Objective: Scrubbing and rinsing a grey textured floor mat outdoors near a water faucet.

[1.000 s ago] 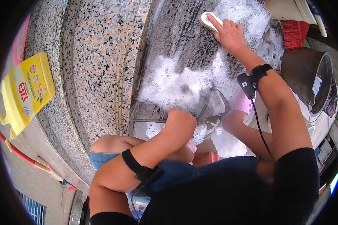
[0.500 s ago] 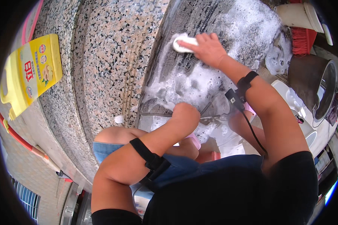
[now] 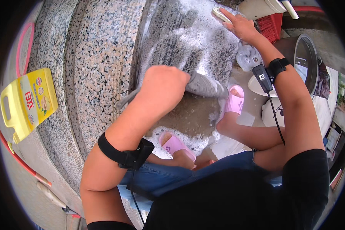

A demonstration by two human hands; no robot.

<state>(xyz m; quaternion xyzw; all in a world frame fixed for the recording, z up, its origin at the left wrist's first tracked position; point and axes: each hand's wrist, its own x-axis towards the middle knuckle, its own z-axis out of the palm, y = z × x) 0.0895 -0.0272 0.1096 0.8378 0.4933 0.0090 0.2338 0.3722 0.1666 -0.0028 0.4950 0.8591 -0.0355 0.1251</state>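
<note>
A dark grey mat (image 3: 171, 48) covered with white suds lies against the granite step. My left hand (image 3: 164, 85) is closed in a fist on its near edge, which is raised and curled, showing a grey ribbed fold (image 3: 206, 86); the fingers themselves are turned out of sight. My right hand (image 3: 242, 27) is closed around an oval white scrub brush (image 3: 220, 15) at the mat's far right, over the foam. The brush's underside cannot be seen.
Granite steps (image 3: 103, 50) rise on the left, with a yellow jug (image 3: 28, 103) on them. At right stand a dark metal pot (image 3: 291, 50), a red-bristled broom (image 3: 270, 27) and a white bucket (image 3: 257, 8). Pink slippers (image 3: 176, 147) are on my feet on wet, sudsy ground.
My right hand has swept the brush from the mat's left side to its far right. The left hand has risen leftward, lifting and curling the mat's near edge off the wet ground.
</note>
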